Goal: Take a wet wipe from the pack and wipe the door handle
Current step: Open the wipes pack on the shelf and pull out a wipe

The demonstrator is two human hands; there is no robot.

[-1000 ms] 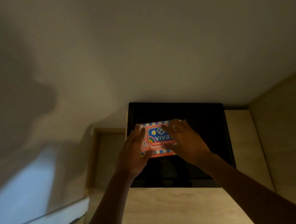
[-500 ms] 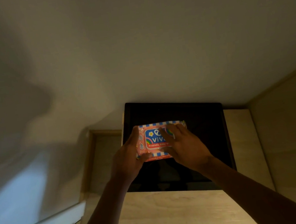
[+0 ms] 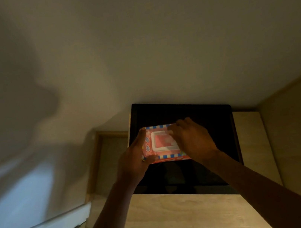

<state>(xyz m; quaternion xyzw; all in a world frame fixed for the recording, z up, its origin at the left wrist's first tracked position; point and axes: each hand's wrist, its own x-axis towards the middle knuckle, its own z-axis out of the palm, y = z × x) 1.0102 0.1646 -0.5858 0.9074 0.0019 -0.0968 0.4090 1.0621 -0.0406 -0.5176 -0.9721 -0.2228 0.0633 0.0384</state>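
We see a pack (image 3: 156, 144) of glossy pink plastic film, lying on a black glossy panel (image 3: 218, 142). The cabinet (image 3: 180, 216) looks like pale matt wood; the wall (image 3: 155, 44) is matt.

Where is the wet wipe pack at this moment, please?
In the head view, the wet wipe pack sits centre frame, held between the left hand and right hand above a black glossy panel.

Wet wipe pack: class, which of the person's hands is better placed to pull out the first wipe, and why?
The right hand. Its fingertips sit at the white-framed opening on the wet wipe pack, while the left hand grips the pack's left end, steadying it above the black surface.
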